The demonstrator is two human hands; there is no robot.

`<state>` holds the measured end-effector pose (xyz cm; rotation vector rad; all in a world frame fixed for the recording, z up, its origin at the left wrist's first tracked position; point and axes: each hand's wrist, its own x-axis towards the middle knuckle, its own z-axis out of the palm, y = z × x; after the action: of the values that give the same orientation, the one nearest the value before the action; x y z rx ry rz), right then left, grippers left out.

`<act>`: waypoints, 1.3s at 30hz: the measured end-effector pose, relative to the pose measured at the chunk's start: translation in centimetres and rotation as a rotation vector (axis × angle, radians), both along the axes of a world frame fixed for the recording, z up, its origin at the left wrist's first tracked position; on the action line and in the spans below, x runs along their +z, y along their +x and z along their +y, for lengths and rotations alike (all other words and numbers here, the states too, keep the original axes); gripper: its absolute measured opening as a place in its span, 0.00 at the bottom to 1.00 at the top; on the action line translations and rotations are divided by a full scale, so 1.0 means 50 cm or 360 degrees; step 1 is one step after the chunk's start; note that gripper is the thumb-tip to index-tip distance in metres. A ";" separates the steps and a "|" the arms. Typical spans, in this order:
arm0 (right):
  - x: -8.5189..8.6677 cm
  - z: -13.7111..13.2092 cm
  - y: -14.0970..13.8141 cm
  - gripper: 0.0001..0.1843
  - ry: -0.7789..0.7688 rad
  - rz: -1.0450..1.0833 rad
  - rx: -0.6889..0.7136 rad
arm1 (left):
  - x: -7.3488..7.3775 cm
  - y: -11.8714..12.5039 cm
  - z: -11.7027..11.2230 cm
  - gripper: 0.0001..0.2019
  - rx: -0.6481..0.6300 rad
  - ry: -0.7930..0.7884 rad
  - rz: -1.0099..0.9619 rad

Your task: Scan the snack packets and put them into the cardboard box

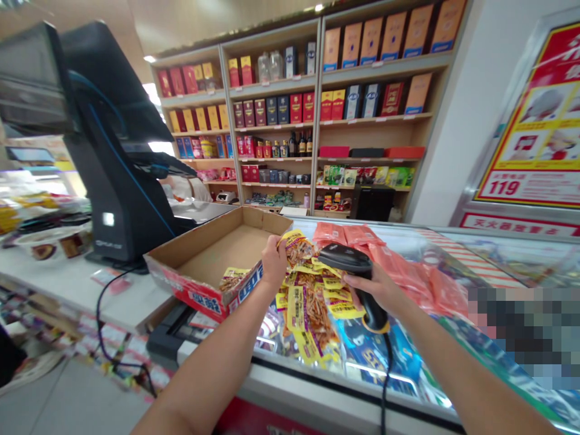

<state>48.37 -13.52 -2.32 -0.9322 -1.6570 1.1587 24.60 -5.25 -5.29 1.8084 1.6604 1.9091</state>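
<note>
Yellow snack packets (309, 314) lie in a loose heap on the glass top of a chest freezer (317, 389), right between and just below the two hands. The left hand (274, 263) is closed around the upper end of one packet (294, 246) at the far side of the heap. The right hand (369, 287) is clenched around the handle of a black barcode scanner (347, 257), with the scanner's head just above the heap. A black cable (386, 374) drops from the scanner over the freezer's near edge.

Just left of the left hand sits a cardboard tray (190, 284) with red-printed sides, and a single yellow packet (233, 279) lies inside it against the near wall. Salmon-pink packets (399, 272) spread beyond the right hand. Further left, a black payment terminal (118, 151) stands on a white counter (58, 284). Wooden shelves (272, 121) of boxes and bottles stand well ahead of the hands.
</note>
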 end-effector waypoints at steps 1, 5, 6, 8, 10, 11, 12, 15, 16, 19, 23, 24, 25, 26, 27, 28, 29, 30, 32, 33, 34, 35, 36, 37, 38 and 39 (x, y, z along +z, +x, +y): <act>0.000 0.001 0.000 0.17 -0.0008 0.0036 -0.0041 | 0.001 0.001 -0.001 0.07 -0.0001 -0.0004 -0.0020; 0.004 0.009 0.005 0.16 -0.0004 0.0278 -0.0239 | 0.007 0.016 -0.002 0.06 -0.0064 -0.0072 -0.0105; 0.006 0.010 0.007 0.16 -0.0006 0.0367 -0.0262 | 0.012 0.023 0.000 0.06 -0.0097 -0.0112 -0.0110; 0.010 0.013 0.011 0.15 -0.0034 0.0551 -0.0281 | 0.027 0.044 0.004 0.06 -0.0180 -0.0211 -0.0084; 0.013 0.016 0.015 0.15 -0.0064 0.0700 -0.0303 | 0.048 0.072 0.010 0.05 -0.0247 -0.0346 -0.0004; 0.014 0.018 0.018 0.15 -0.0068 0.0746 -0.0319 | 0.059 0.089 0.013 0.05 -0.0269 -0.0426 0.0060; 0.014 0.020 0.020 0.15 -0.0058 0.0778 -0.0339 | 0.071 0.105 0.016 0.06 -0.0286 -0.0515 0.0143; 0.010 0.028 0.024 0.15 -0.0021 0.0777 -0.0392 | 0.101 0.148 0.018 0.10 -0.0335 -0.0799 0.0499; 0.009 0.030 0.025 0.16 -0.0014 0.0764 -0.0405 | 0.110 0.155 0.017 0.12 -0.0344 -0.0852 0.0634; 0.007 0.031 0.022 0.16 0.0003 0.0740 -0.0406 | 0.140 0.144 0.014 0.19 -0.0272 -0.0775 0.0941; 0.005 0.022 0.011 0.17 -0.0010 0.0711 -0.0302 | 0.185 0.048 0.033 0.17 -0.0130 -0.0650 0.1083; 0.005 0.019 0.008 0.17 -0.0022 0.0694 -0.0281 | 0.194 0.013 0.041 0.14 -0.0106 -0.0721 0.1096; 0.004 0.017 0.005 0.18 -0.0032 0.0675 -0.0271 | 0.201 -0.024 0.047 0.12 -0.0086 -0.0824 0.1101; 0.003 0.015 0.003 0.18 -0.0038 0.0653 -0.0269 | 0.203 -0.063 0.052 0.12 -0.0081 -0.0967 0.1105; 0.003 0.013 0.001 0.18 -0.0040 0.0633 -0.0274 | 0.202 -0.101 0.054 0.12 -0.0090 -0.1100 0.1105; 0.002 0.012 -0.001 0.18 -0.0043 0.0610 -0.0278 | 0.197 -0.138 0.053 0.12 -0.0095 -0.1239 0.1089; 0.001 0.011 -0.003 0.18 -0.0043 0.0594 -0.0280 | 0.188 -0.172 0.049 0.13 -0.0103 -0.1421 0.1052; 0.000 0.010 -0.004 0.18 -0.0042 0.0584 -0.0281 | 0.176 -0.202 0.043 0.13 -0.0084 -0.1576 0.0995; -0.002 0.010 -0.006 0.18 -0.0041 0.0579 -0.0279 | 0.146 -0.247 0.027 0.16 -0.0036 -0.1814 0.0911; -0.003 0.010 -0.007 0.18 -0.0042 0.0582 -0.0280 | 0.131 -0.261 0.020 0.18 -0.0021 -0.1870 0.0901; -0.004 0.010 -0.007 0.18 -0.0045 0.0585 -0.0281 | 0.116 -0.271 0.015 0.19 -0.0024 -0.1901 0.0916; -0.005 0.011 -0.008 0.18 -0.0047 0.0588 -0.0282 | 0.104 -0.276 0.012 0.18 -0.0043 -0.1922 0.0953; -0.006 0.011 -0.008 0.18 -0.0052 0.0588 -0.0283 | 0.094 -0.279 0.011 0.17 -0.0071 -0.1942 0.1000; -0.006 0.012 -0.008 0.18 -0.0055 0.0589 -0.0287 | 0.088 -0.279 0.012 0.15 -0.0097 -0.1967 0.1054; -0.007 0.012 -0.009 0.18 -0.0057 0.0589 -0.0290 | 0.084 -0.278 0.014 0.13 -0.0113 -0.1980 0.1103; -0.007 0.013 -0.009 0.18 -0.0056 0.0589 -0.0292 | 0.082 -0.276 0.017 0.13 -0.0136 -0.1929 0.1118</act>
<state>47.90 -12.88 -2.67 -0.8147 -1.2330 1.1572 10.77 -4.39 -1.17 1.8417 2.0602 -0.0491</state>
